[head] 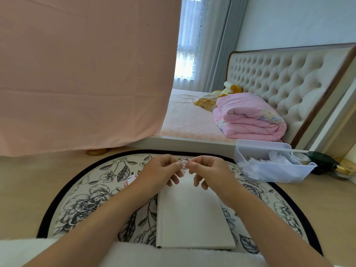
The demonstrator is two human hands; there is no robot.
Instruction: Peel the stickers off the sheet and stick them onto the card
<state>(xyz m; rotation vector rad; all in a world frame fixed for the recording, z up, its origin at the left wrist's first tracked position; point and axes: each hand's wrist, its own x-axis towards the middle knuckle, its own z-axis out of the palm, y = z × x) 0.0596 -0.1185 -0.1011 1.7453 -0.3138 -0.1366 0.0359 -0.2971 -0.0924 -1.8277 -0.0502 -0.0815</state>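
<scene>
A plain white card (189,214) lies lengthwise on the round floral cushion (92,191) in front of me. Just beyond its far end, my left hand (163,170) and my right hand (207,171) meet at the fingertips. Between them they pinch a small cartoon sticker (184,163), held a little above the card. The sticker is mostly covered by my fingers, so its backing cannot be made out. Another pink cartoon sticker (132,179) lies on the cushion, left of my left wrist.
A translucent plastic bin (273,166) with white paper scraps stands at the right. Behind it are dark jars (321,162). A bed with a folded pink quilt (248,116) is further back. A pink cloth (82,74) hangs at the left. White fluffy fabric (173,257) lies nearest me.
</scene>
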